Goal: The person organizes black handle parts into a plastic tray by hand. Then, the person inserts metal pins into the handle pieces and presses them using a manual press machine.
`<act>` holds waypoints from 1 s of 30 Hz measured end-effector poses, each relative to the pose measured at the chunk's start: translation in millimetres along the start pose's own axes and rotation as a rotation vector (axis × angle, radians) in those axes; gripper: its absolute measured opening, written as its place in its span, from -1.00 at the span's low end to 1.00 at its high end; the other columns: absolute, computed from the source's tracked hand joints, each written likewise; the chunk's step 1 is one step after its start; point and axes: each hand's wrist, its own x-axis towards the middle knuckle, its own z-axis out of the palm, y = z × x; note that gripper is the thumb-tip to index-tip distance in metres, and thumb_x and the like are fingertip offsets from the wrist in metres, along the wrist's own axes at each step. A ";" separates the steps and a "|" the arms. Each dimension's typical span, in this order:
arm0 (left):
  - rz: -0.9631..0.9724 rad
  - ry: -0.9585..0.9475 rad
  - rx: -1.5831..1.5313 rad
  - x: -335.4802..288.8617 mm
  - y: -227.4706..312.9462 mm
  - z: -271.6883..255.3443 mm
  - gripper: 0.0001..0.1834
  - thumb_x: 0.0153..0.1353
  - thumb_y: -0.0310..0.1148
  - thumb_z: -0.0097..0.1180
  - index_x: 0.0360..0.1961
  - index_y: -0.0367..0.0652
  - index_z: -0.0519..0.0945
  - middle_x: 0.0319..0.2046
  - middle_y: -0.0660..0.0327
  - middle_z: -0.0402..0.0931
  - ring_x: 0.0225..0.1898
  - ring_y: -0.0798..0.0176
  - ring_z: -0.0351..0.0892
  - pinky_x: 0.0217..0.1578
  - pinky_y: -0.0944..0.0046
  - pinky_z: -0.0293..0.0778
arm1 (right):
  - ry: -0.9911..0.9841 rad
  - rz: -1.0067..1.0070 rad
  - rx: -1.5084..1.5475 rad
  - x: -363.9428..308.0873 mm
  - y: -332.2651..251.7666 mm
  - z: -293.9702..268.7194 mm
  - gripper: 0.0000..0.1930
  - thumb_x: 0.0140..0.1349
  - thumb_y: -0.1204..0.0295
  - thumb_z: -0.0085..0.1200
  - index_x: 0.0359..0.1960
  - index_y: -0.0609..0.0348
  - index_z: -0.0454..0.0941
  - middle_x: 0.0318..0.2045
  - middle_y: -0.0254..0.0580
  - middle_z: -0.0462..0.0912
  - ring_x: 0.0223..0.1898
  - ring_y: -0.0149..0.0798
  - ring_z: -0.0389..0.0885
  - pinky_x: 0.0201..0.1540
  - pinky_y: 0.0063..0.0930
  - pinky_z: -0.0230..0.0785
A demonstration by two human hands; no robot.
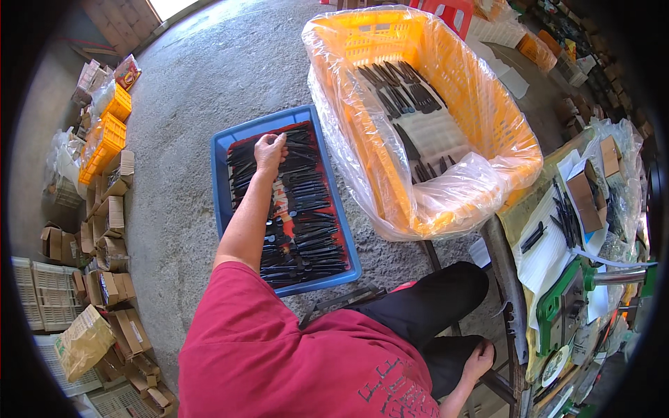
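Observation:
My left hand (270,155) reaches over the upper part of a blue plastic tray (320,280), its fingers bent together in a pinch. Whatever they hold is too small to make out. Slim dark metal pieces (310,233) lie in packed rows inside the tray, on a red printed liner (283,217). At the lower right my right hand (479,360) rests by my dark-trousered leg, fingers curled in, with nothing seen in it. Right of the tray stands an orange basket (504,134) lined with clear plastic. Similar dark pieces (402,89) lie in it on white foam sheet.
A workbench (527,292) at the right carries a green machine (561,306), loose dark pieces (566,212) and an opened cardboard box (586,197). Cardboard boxes (111,219) and orange crates (103,148) line the left wall. A red stool (449,14) stands behind the basket.

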 end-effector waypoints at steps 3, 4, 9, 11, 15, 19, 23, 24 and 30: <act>-0.068 -0.061 0.203 -2.2 -1.3 7.5 -0.70 -0.08 -0.22 0.17 -0.43 -0.23 0.47 -0.63 0.22 0.47 -0.68 0.44 0.45 -0.71 0.48 0.34 | -0.007 0.007 0.006 0.1 -0.6 -0.3 -0.83 0.04 0.50 -0.12 -0.36 0.35 0.43 -0.42 0.05 0.49 -0.36 0.00 0.46 -0.28 -0.34 0.27; -0.068 -0.062 0.202 -0.8 -2.0 8.3 -0.70 -0.08 -0.22 0.17 -0.43 -0.23 0.47 -0.63 0.22 0.47 -0.68 0.44 0.45 -0.71 0.48 0.34 | -0.008 0.004 0.006 0.2 -0.5 -0.1 -0.82 0.04 0.50 -0.12 -0.36 0.35 0.43 -0.42 0.05 0.49 -0.36 0.01 0.46 -0.28 -0.34 0.27; 0.102 -0.087 1.074 -11.2 18.8 14.6 -0.59 -0.14 -0.06 0.16 -0.36 -0.17 0.52 -0.38 0.09 0.50 -0.30 0.12 0.49 -0.24 0.21 0.38 | -0.012 0.007 -0.009 -0.2 -0.3 -1.1 -0.82 0.04 0.49 -0.12 -0.35 0.34 0.43 -0.41 0.05 0.49 -0.35 0.01 0.46 -0.27 -0.34 0.28; 0.036 -0.104 1.181 -17.3 26.3 19.2 -0.58 -0.14 -0.05 0.15 -0.33 -0.14 0.51 -0.29 0.09 0.47 -0.24 0.08 0.46 -0.19 0.16 0.35 | -0.010 0.005 -0.011 0.3 -1.0 -1.3 -0.82 0.04 0.49 -0.12 -0.35 0.34 0.43 -0.41 0.06 0.49 -0.34 0.01 0.46 -0.27 -0.33 0.28; 0.285 -0.122 1.323 -16.5 20.1 20.3 -0.59 -0.06 -0.14 0.09 -0.17 -0.04 0.42 -0.09 0.20 0.29 -0.01 0.08 0.26 -0.14 0.11 0.31 | -0.016 0.012 -0.012 1.5 -5.7 -2.5 -0.82 0.05 0.48 -0.12 -0.35 0.35 0.43 -0.40 0.07 0.49 -0.34 0.03 0.46 -0.27 -0.32 0.28; 0.488 -0.349 1.351 -11.2 9.3 20.8 -0.61 0.01 -0.20 0.01 -0.10 0.00 0.36 -0.06 0.25 0.24 0.08 0.09 0.13 -0.06 -0.15 0.18 | -0.036 0.021 -0.050 2.6 -3.0 -1.4 -0.81 0.06 0.47 -0.12 -0.35 0.36 0.43 -0.40 0.08 0.49 -0.34 0.05 0.45 -0.27 -0.31 0.27; 0.573 -0.438 1.433 -7.8 11.9 13.0 -0.57 0.01 -0.14 0.00 -0.07 0.02 0.35 -0.07 0.21 0.25 0.08 0.12 0.13 -0.06 -0.29 0.09 | -0.013 -0.011 -0.044 2.9 -6.5 -1.8 -0.81 0.06 0.47 -0.12 -0.35 0.36 0.43 -0.40 0.09 0.49 -0.34 0.05 0.45 -0.28 -0.30 0.27; 0.600 -0.462 1.463 -9.6 17.4 13.1 -0.56 0.00 -0.13 0.01 -0.07 0.02 0.35 -0.08 0.21 0.25 0.07 0.13 0.14 -0.06 -0.28 0.10 | -0.021 0.002 -0.037 2.5 -6.5 -2.3 -0.81 0.07 0.47 -0.12 -0.35 0.36 0.43 -0.40 0.09 0.49 -0.34 0.05 0.45 -0.27 -0.30 0.28; 0.530 -0.536 1.460 -10.9 19.1 8.9 -0.62 -0.04 -0.13 0.05 -0.17 -0.01 0.42 -0.13 0.21 0.28 -0.01 0.13 0.22 -0.11 -0.11 0.22 | -0.038 0.023 -0.018 2.0 -11.0 -4.4 -0.80 0.08 0.45 -0.13 -0.34 0.35 0.43 -0.39 0.08 0.49 -0.33 0.05 0.45 -0.27 -0.31 0.27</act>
